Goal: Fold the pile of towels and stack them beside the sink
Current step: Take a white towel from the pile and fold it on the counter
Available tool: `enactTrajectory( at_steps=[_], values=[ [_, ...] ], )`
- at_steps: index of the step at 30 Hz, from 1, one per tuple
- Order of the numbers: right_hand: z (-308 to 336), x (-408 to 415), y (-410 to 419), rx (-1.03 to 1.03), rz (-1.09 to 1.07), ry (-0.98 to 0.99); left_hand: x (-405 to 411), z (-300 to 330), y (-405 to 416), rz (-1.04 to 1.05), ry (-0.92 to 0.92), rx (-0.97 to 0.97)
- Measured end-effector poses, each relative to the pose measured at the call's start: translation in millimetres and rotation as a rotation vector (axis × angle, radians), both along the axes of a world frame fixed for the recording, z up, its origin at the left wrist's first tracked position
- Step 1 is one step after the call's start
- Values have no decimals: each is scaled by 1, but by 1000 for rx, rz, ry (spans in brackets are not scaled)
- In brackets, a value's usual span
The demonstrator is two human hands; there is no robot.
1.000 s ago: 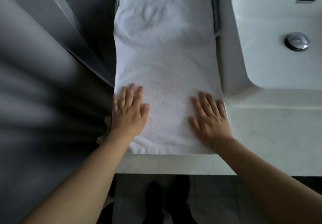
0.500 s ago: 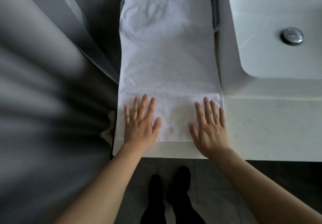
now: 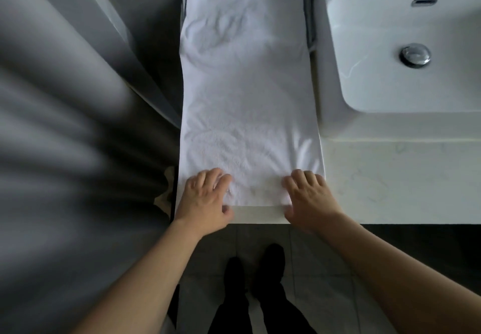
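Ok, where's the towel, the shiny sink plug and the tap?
white towel (image 3: 247, 94), head view, middle of its flat top.
sink drain plug (image 3: 415, 54), head view, centre of the chrome cap.
tap (image 3: 424, 1), head view, the chrome spout end over the basin.

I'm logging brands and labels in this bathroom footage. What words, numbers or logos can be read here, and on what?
None: no readable text in this view.
The white towel shows no tag or print.
The sink, its drain stopper and the countertop are unmarked.
The left hand and right hand cover only plain cloth at the towel's near edge.
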State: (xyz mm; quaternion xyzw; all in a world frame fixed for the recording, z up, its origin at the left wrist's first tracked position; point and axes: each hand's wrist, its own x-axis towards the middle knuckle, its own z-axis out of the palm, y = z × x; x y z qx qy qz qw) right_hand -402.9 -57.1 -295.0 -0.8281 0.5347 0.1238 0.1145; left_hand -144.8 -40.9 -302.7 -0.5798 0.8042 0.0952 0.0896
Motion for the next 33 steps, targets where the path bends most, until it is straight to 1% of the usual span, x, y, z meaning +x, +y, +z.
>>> enactTrajectory(
  at_steps=[2,5,6,9,12,16,20,22,24,26,28,30,31,33],
  values=[
    [3,1,-7,-7,32,61,2,2,-4,41,-63,-3],
    [11,-3,-16,24,43,164,9,8,-10,85,-221,-8],
    [14,-4,-18,33,49,182,11,11,-12,114,-240,-2],
    [30,-1,-23,38,61,175,13,30,-23,192,-234,24],
    [53,-1,-37,11,-2,108,15,56,-38,290,-174,20],
    [85,-9,-63,-35,-46,39,18,87,-60,497,33,-22],
    [114,-13,-101,-32,-100,-48,22,109,-91,696,217,-135],
    [126,-14,-126,-28,-173,-130,25,118,-115,826,389,-180],
    [137,-16,-157,41,-301,-286,29,122,-141,944,592,-184],
    [145,-18,-189,103,-379,-408,33,123,-169,1040,822,-184],
    [153,-23,-222,107,-417,-502,36,126,-202,1114,1034,-197],
    [159,-26,-254,63,-467,-584,41,128,-235,1155,1151,-200],
    [161,-26,-271,18,-490,-582,45,127,-252,1158,1187,-189],
    [161,-27,-306,-93,-524,-505,50,125,-288,1137,1249,-163]
  ],
)
